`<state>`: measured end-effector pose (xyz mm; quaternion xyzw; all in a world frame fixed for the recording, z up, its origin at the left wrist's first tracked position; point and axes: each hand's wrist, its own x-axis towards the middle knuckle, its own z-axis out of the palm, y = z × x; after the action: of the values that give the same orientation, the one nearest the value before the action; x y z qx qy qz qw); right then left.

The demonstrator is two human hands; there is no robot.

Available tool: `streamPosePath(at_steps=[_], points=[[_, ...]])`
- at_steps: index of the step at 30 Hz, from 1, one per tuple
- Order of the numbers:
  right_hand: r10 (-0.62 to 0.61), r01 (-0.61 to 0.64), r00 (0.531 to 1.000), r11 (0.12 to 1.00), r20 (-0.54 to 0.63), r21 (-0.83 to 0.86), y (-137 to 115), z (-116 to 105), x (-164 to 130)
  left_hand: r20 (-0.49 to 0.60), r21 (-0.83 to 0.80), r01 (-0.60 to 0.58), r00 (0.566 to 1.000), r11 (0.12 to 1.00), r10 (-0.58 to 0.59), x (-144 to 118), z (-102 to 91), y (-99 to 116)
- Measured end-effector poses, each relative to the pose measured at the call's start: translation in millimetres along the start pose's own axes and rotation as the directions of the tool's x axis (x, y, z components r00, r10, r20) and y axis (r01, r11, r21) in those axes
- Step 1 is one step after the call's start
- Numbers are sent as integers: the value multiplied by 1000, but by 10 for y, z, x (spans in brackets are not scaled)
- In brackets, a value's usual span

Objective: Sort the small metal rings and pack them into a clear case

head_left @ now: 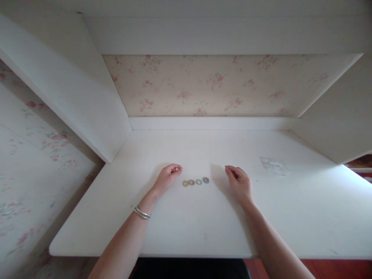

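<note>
Several small ring-like discs lie in a row on the white desk between my hands: a yellowish one (185,183), a brownish one (191,182), a green one (198,181) and a grey one (206,180). The grey disc sits a little apart at the right end. Just left of the row is my left hand (168,177), its fingers curled and thumb and forefinger together, with nothing visible in them. To the right, my right hand (240,183) rests on its side near the desk, fingers likewise curled in a pinch, no object showing. Neither hand touches the discs.
A clear, crinkled plastic bag (274,166) lies on the desk (186,228) beyond my right hand. White side panels (87,89) and an overhead shelf (232,35) frame the desk, with a low ledge (212,123) at the back. Two silver bangles (142,213) circle my left wrist.
</note>
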<state>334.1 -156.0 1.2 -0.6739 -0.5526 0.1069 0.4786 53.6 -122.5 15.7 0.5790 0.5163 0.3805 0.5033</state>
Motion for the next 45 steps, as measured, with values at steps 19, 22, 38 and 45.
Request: streamPosePath(at_steps=[19,22,38,45], points=[[418,-526,849,735,-324,-429,1187,-920,710,-7,-27,24,1000,999,-25,11,-3,20],[396,-512,854,758,-337,-405,1214,-948,709,-16,-21,23,1000,1000,-23,12,-6,25],[3,-46,992,942,130,332,-713,317,67,32,-345,-12,999,938,24,-24,-27,27],[-205,74,947,889,247,452,-1048,612,-304,193,-546,-72,959,835,209,-139,2,184]])
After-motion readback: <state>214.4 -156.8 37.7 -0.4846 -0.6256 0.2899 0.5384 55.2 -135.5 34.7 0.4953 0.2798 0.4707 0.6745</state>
